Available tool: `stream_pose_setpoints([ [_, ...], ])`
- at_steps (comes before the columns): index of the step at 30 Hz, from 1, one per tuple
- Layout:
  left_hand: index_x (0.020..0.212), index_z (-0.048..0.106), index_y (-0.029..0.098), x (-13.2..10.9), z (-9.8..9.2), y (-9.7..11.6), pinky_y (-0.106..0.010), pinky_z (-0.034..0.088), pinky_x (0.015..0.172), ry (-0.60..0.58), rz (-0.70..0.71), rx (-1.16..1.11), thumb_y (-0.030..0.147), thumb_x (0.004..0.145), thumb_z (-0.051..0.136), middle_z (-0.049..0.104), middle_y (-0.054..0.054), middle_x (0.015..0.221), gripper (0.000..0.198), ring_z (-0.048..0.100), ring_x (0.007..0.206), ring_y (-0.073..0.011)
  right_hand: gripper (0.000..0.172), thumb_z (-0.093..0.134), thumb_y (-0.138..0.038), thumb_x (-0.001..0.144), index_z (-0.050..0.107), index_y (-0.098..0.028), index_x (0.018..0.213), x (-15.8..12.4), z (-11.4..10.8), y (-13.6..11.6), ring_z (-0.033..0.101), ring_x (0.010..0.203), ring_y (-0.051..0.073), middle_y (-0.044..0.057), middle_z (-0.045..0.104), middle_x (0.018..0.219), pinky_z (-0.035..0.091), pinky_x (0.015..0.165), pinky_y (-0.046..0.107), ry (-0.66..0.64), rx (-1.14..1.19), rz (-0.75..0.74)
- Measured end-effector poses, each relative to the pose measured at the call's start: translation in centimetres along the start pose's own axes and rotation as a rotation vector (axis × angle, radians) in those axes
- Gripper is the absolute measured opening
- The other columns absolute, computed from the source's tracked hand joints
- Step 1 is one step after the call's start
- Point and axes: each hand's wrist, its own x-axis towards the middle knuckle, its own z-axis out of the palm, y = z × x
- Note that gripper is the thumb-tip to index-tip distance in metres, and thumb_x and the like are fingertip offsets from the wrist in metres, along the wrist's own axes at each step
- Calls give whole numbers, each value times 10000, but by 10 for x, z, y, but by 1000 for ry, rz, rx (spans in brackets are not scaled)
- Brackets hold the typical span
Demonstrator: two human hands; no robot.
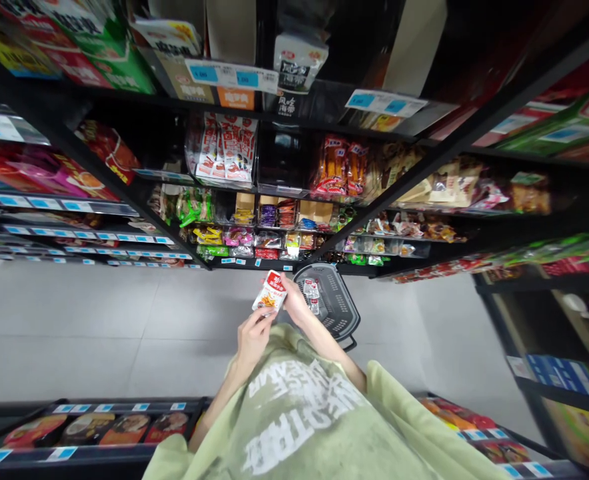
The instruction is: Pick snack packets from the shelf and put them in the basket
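Both my hands hold one small snack packet (270,293), white with a red top and a picture of yellowish food on its front. My left hand (254,333) pinches the packet along its lower edge. At its upper right side, the fingers of my right hand (293,300) are closed on it. Just right of that hand, a dark grey shopping basket (347,300) stands on the floor, partly covered by my right forearm. A few small packets (312,288) with red and white print lie inside the basket.
Ahead stands a black shelf unit with bagged snacks (227,147), red sausage packs (342,163) and small bins of sweets (207,235). Price tags (232,75) line its edges. Behind me, a low shelf holds round tubs (88,428). Grey tiled floor (74,320) lies between the shelves.
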Motion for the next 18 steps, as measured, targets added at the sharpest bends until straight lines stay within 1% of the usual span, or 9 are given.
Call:
stream_pose_setpoints([
  [3,1013,807,274,-1,-1,-4,-298,592,813,-26,-26,25,203,964,498,767,-59,1121,321,747,930,-180,454,716,-622,801,755,-173,851,5,-21,0,624,688,165,18,723,761,484,654,263,-11,-214,-67],
  [5,997,809,269,-2,-2,-7,-309,585,844,-66,-64,38,181,956,491,760,-57,1148,332,741,964,-188,412,738,-576,797,731,-166,765,8,-40,-5,536,573,120,-14,665,658,420,544,226,-77,-371,-81],
  [7,971,812,266,-2,-1,-9,-328,571,898,-148,-113,42,145,935,490,753,-51,1172,346,728,1016,-198,376,762,-534,781,730,-160,789,10,-60,-12,504,516,102,-19,662,657,379,468,204,-197,-526,-50],
  [10,918,814,269,-1,1,-9,-342,546,948,-311,-183,27,114,907,496,744,-36,1196,354,702,1083,-212,327,775,-443,767,724,-158,920,11,-84,-25,573,498,119,2,713,748,398,414,198,-384,-739,48],
  [12,911,811,270,2,3,-8,-340,535,960,-379,-215,8,137,913,506,735,-30,1217,333,693,1102,-214,261,724,-378,802,701,-169,957,12,-93,-33,614,495,135,5,725,777,414,411,204,-455,-854,78],
  [13,930,807,269,4,5,-7,-339,528,967,-396,-229,4,159,919,514,725,-32,1238,314,690,1109,-216,205,695,-342,819,692,-176,940,13,-96,-37,623,497,137,1,725,773,417,424,204,-469,-925,58],
  [14,958,802,266,6,5,-6,-340,523,972,-409,-243,6,184,922,526,713,-36,1265,290,688,1113,-219,142,678,-304,826,684,-184,901,15,-98,-42,633,512,136,-6,722,760,422,452,203,-457,-1027,6],
  [16,1040,782,255,10,7,-5,-340,515,974,-444,-274,29,225,918,555,680,-51,1324,259,684,1121,-229,50,680,-246,820,673,-197,818,22,-102,-55,654,581,143,-13,715,726,436,544,208,-372,-1278,-138],
  [18,1123,753,246,10,10,-6,-341,503,982,-512,-278,83,243,911,566,663,-71,1344,283,672,1144,-246,45,669,-231,847,677,-197,817,35,-108,-73,676,680,170,12,720,736,445,647,233,-247,-1482,-257],
])
